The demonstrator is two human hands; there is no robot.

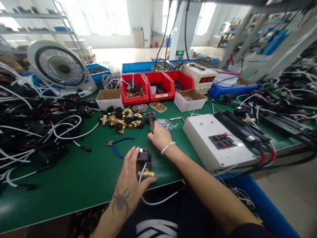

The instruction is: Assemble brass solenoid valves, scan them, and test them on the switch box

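My left hand [131,180] is closed round a small valve assembly [145,163] with a black top and a brass fitting, held just above the green mat near the table's front edge. A white cable [158,201] trails from it toward me. My right hand [159,136] reaches forward and grips the black handle of a tool [150,119] lying on the mat. A pile of brass fittings and black caps [122,120] lies just left of that tool. Blue-handled pliers [119,145] rest on the mat left of my hands.
Red bins [155,86], two cardboard boxes [189,99] and a small tray [158,106] line the back. A white box with black switches [218,140] lies right. A fan [60,67] and tangled black and white cables [37,125] fill the left. A power supply [201,76] stands behind.
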